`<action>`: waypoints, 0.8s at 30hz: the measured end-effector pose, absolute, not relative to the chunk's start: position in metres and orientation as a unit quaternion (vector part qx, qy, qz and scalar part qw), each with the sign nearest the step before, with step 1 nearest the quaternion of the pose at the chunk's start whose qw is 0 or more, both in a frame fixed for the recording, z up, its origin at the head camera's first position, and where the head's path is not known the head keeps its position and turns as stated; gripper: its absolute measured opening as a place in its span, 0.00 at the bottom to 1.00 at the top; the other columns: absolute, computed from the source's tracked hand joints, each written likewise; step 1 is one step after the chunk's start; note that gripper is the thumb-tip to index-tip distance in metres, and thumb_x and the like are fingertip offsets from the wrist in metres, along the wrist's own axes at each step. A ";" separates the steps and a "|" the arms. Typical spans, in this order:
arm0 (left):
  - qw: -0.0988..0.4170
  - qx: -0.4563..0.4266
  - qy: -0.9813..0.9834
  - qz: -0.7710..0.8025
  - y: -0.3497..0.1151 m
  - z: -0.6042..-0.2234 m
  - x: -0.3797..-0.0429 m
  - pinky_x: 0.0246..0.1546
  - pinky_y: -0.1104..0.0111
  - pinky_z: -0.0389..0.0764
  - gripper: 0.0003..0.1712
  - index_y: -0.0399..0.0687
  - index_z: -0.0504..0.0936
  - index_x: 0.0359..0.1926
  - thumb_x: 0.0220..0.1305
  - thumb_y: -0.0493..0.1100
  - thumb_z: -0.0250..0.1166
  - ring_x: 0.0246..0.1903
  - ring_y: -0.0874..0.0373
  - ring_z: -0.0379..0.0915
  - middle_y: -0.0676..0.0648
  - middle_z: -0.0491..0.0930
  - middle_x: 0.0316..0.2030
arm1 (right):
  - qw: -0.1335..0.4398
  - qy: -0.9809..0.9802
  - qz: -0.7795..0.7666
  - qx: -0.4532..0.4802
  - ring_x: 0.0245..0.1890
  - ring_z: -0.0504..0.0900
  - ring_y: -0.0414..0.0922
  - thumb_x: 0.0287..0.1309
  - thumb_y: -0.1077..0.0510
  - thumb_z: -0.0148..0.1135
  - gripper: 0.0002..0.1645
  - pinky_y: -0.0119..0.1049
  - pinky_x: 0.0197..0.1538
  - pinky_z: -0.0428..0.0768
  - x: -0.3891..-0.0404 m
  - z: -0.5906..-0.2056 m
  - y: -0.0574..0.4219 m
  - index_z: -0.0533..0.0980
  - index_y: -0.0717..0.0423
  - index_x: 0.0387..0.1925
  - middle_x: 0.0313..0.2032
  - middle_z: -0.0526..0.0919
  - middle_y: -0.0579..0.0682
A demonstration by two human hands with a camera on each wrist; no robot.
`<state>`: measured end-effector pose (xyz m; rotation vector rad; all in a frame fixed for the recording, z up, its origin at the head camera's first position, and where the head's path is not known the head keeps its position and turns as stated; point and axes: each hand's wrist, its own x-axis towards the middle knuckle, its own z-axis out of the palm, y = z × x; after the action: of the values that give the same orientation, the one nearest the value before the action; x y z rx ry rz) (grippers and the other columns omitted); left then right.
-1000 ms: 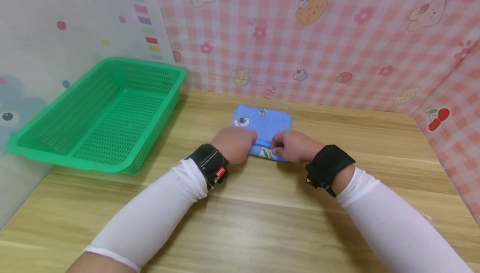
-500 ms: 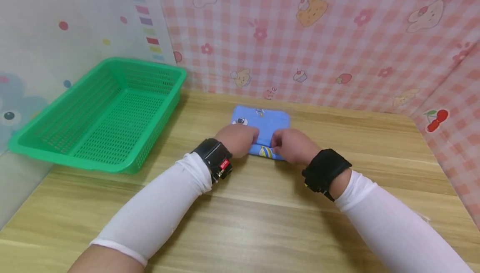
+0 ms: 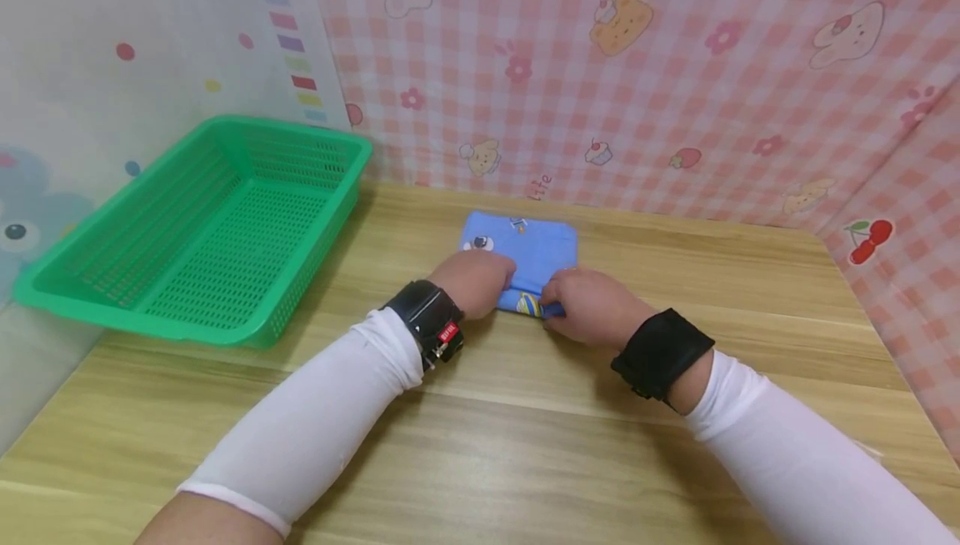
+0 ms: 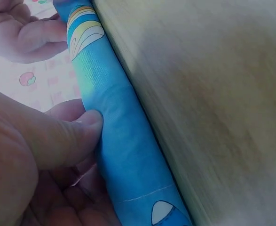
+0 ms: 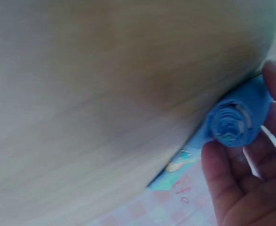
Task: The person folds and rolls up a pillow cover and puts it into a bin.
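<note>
A blue printed cloth (image 3: 538,249) lies on the table, its far part flat and its near edge rolled up. My left hand (image 3: 474,282) holds the left part of the roll. In the left wrist view the thumb (image 4: 88,127) presses on the rolled cloth (image 4: 123,122), with fingers curled at its far side. At the right end, my right hand (image 3: 596,307) grips the roll. The right wrist view shows the spiral end of the rolled cloth (image 5: 232,123) between the thumb and fingers of my right hand (image 5: 250,183).
A green slotted plastic basket (image 3: 232,237) stands on the left of the wooden table (image 3: 480,445). Behind the cloth rises a pink checked wall (image 3: 570,95), and a white one (image 3: 172,28) stands at the left.
The cloth has shifted slightly to the left since a second ago. My right hand has moved a little toward me and now grips the right end of the roll. My left hand keeps its hold.
</note>
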<state>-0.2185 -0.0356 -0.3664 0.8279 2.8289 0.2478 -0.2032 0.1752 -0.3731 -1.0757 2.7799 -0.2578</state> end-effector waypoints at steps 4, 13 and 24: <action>0.077 0.283 0.954 0.063 -0.035 -0.367 -0.219 0.46 0.60 0.83 0.06 0.47 0.83 0.43 0.73 0.36 0.60 0.40 0.53 0.79 0.48 0.83 0.38 | 0.095 0.926 -0.112 -0.348 0.43 0.83 0.45 0.61 0.62 0.74 0.10 0.46 0.55 0.84 -0.207 -0.375 0.179 0.87 0.58 0.45 0.43 0.89 0.49; 0.022 0.295 0.955 0.016 -0.038 -0.363 -0.205 0.43 0.55 0.88 0.07 0.45 0.87 0.41 0.71 0.35 0.62 0.38 0.49 0.85 0.45 0.88 0.39 | 0.092 0.925 -0.139 -0.341 0.46 0.85 0.47 0.66 0.65 0.68 0.09 0.49 0.55 0.85 -0.209 -0.381 0.183 0.86 0.59 0.47 0.45 0.89 0.52; 0.019 0.294 0.956 -0.011 -0.036 -0.375 -0.209 0.41 0.55 0.88 0.08 0.48 0.87 0.46 0.71 0.38 0.62 0.40 0.50 0.85 0.46 0.88 0.42 | 0.146 0.934 -0.159 -0.283 0.50 0.85 0.49 0.72 0.63 0.61 0.11 0.51 0.59 0.82 -0.211 -0.378 0.178 0.84 0.57 0.51 0.48 0.88 0.52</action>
<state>-0.2087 -0.0362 -0.3749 0.9124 2.9673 -0.0342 -0.2113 0.1775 -0.3779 -0.8158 2.6898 -0.4582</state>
